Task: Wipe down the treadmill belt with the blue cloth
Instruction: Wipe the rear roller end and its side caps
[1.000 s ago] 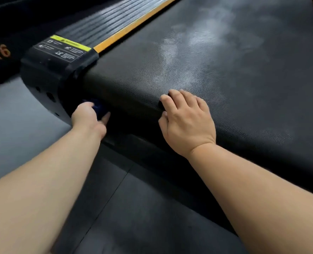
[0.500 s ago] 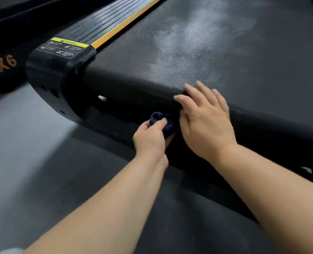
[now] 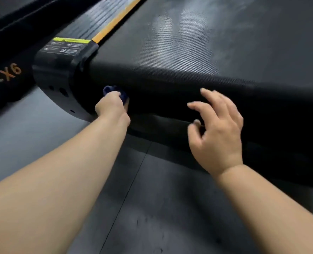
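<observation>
While left hand (image 3: 111, 105) grips cloth (image 3: 109, 90), textured belt (image 3: 188, 52)

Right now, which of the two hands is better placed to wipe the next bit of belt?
Left. The left hand grips the blue cloth against the curved end of the treadmill belt, beside the black end cap. The right hand is open, fingers spread, and holds no cloth.

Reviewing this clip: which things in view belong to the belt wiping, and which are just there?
Part of the job: treadmill belt; blue cloth, bunched in the left hand at the belt's rear curve; right hand, open nearby.
Just there: corner cap with its warning sticker; orange strip; floor mat; machine marked X6.
</observation>
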`<state>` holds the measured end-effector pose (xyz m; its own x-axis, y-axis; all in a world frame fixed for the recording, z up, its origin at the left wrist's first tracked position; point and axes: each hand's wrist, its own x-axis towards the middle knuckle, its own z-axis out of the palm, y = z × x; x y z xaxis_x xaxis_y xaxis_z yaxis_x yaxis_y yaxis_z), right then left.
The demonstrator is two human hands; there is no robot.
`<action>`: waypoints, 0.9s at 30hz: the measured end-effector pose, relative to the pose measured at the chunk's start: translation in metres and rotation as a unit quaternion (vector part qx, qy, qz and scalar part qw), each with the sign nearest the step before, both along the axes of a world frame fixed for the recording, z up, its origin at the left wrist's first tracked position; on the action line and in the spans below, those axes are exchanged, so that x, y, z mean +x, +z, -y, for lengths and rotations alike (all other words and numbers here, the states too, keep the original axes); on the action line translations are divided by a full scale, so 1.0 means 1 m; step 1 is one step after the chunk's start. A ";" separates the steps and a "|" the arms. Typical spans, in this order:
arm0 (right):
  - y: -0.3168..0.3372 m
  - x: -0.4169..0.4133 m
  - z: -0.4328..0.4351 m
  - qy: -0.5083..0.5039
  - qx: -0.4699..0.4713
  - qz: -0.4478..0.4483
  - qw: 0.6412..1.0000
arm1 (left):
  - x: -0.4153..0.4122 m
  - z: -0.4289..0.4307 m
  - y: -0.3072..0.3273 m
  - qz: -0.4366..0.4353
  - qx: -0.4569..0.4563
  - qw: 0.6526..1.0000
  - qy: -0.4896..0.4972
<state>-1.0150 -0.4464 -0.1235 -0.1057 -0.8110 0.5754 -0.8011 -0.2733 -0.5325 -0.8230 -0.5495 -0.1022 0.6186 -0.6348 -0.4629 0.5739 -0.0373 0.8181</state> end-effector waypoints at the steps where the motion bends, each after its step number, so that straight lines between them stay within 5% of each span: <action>1: 0.004 0.003 0.004 -0.001 0.001 -0.024 1.000 | 0.001 0.002 -0.001 -0.014 0.005 1.000 0.000; 10: 0.037 -0.013 0.031 -0.096 0.168 -0.143 0.971 | -0.020 -0.017 -0.009 -0.051 0.024 0.985 -0.163; 15: 0.038 0.029 0.033 -0.083 0.140 -0.153 0.975 | 0.033 0.013 -0.014 -0.057 0.037 0.997 -0.042; 27: 0.043 0.065 0.065 -0.008 0.228 -0.228 0.947 | 0.043 0.023 -0.026 -0.073 0.034 0.993 -0.082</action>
<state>-0.9498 -0.5115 -0.0806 0.0550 -0.9866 0.1539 -0.9780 -0.0843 -0.1909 -0.7798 -0.5727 -0.1281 0.4326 -0.6850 -0.5862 0.6684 -0.1926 0.7184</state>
